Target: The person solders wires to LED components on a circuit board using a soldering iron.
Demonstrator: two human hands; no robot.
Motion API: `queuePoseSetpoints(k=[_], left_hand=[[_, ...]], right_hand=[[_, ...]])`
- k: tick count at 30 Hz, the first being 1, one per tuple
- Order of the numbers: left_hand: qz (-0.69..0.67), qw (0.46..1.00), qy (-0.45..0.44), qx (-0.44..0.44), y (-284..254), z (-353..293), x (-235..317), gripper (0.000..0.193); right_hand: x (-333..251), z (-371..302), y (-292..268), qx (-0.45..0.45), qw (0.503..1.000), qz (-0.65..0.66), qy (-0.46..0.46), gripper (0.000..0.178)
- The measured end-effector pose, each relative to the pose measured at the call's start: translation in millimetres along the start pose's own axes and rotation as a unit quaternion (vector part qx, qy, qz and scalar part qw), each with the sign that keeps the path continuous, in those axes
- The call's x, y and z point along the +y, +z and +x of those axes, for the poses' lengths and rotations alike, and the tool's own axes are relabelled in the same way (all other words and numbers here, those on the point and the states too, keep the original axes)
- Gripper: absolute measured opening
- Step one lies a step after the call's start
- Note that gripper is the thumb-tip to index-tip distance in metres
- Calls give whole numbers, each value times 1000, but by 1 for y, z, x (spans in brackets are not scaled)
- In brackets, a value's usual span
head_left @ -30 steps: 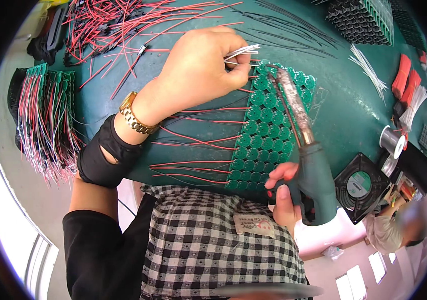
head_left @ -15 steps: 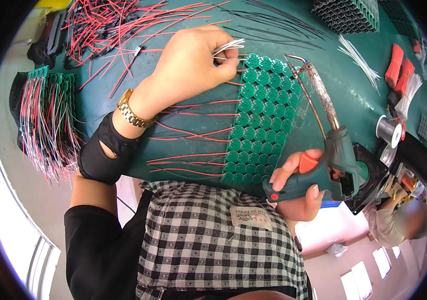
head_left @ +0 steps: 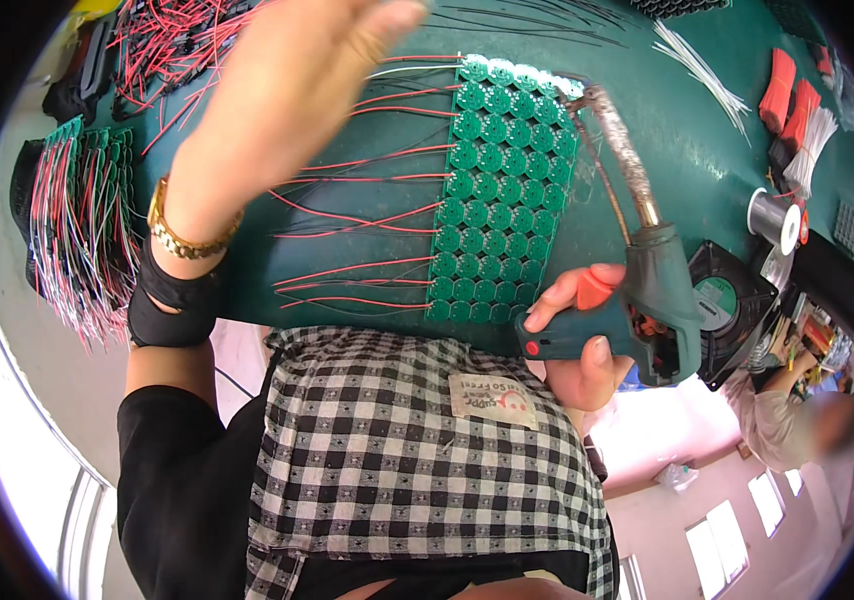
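Note:
A green panel of round circuit boards lies on the table, with red and black wires running left from its left edge. One white wire now runs from near its top left corner. My right hand is wrapped around a soldering gun with a red trigger. The gun's tip is over or beside the panel's top right corner; I cannot tell whether they touch. Past the panel's upper left, my left hand is raised at the picture's top edge. Its fingers are mostly cut off, so what they hold is hidden.
Red wires with black connectors pile up at the far left. Wired boards stand at the left edge. Loose white wires, red bundles, a solder spool and a black fan lie right. Another person sits beyond.
My left hand has moved away from the panel's top left, up and to the left. A white wire now shows at the panel there. The view has shifted slightly.

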State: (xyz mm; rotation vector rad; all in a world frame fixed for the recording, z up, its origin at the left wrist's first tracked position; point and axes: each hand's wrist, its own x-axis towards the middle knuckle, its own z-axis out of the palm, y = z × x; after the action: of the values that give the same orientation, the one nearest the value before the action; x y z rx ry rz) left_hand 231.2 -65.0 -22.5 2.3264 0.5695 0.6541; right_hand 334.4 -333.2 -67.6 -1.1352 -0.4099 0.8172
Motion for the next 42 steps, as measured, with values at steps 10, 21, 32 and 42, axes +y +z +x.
queuePoseSetpoints(k=[10, 21, 32, 42], left_hand=[[7, 997, -54, -55, 37, -26, -25, 8], [-17, 999, -32, -19, 44, -27, -36, 11], [-43, 997, -61, 4, 47, -28, -36, 8], [-31, 997, -69, 8, 51, -28, -38, 6]], right_hand=[[11, -8, 3, -44, 996, -41, 60, 59], [7, -8, 5, -54, 987, -80, 125, 64], [8, -9, 6, -42, 985, -110, 127, 68], [10, -2, -12, -148, 967, -135, 156, 53]])
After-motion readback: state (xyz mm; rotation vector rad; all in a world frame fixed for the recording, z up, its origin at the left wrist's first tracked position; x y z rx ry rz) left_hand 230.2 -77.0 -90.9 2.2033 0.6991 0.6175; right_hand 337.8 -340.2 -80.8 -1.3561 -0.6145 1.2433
